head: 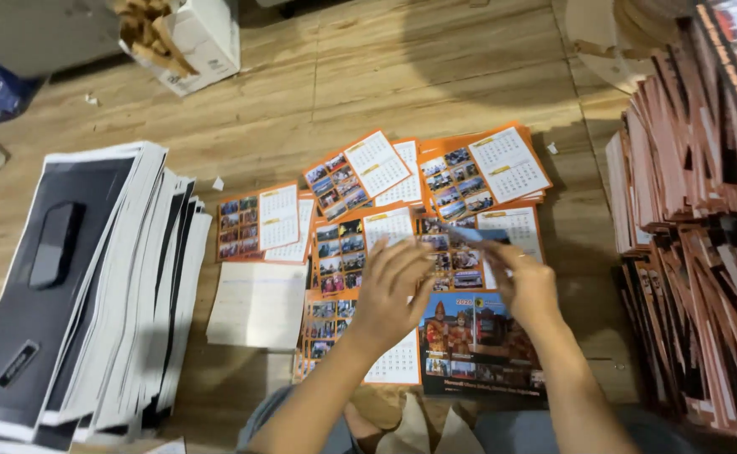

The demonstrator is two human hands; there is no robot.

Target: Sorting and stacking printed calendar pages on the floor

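Both hands meet above the calendar sheets: the left hand (393, 286) has its fingers spread, the right hand (526, 282) pinches a thin sheet (472, 235), blurred, between them. Below, sheets (435, 219) lie in separate overlapping piles on the floor (435, 76), probably to be picked in order. Big stacks (91, 286) stand on both sides.

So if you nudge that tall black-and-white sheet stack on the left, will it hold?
Probably not: the sheet stack is already fanned out with staggered edges, so its upper sheets would likely slide. It looks heavy as a whole. Single sheets appear thin, so probably floppy.
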